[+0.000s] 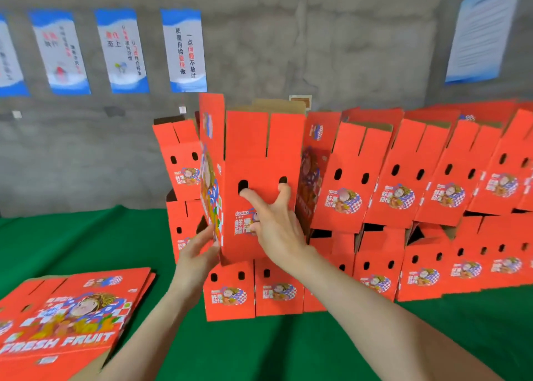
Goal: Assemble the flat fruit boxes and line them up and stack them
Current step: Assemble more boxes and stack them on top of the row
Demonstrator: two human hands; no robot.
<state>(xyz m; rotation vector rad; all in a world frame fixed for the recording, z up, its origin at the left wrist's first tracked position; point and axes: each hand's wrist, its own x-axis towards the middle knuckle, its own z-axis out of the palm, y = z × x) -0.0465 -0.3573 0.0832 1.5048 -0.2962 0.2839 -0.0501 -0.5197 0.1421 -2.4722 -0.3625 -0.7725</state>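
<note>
Likely the box (259,149) needed a slow push into line, right hand (274,227) spread flat on it, left hand (196,256) fingers straight at its corner.

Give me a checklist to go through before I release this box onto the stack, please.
1. Right hand presses flat on the held fruit box, fingers spread: ok.
2. Left hand has a firm grip at its lower left corner: cannot tell.
3. Its top is level with the top-row boxes beside it: not ok, it stands higher.
4. Its bottom is closed: cannot tell, hidden.
5. Flat boxes remain on the green table cover: ok.
</note>
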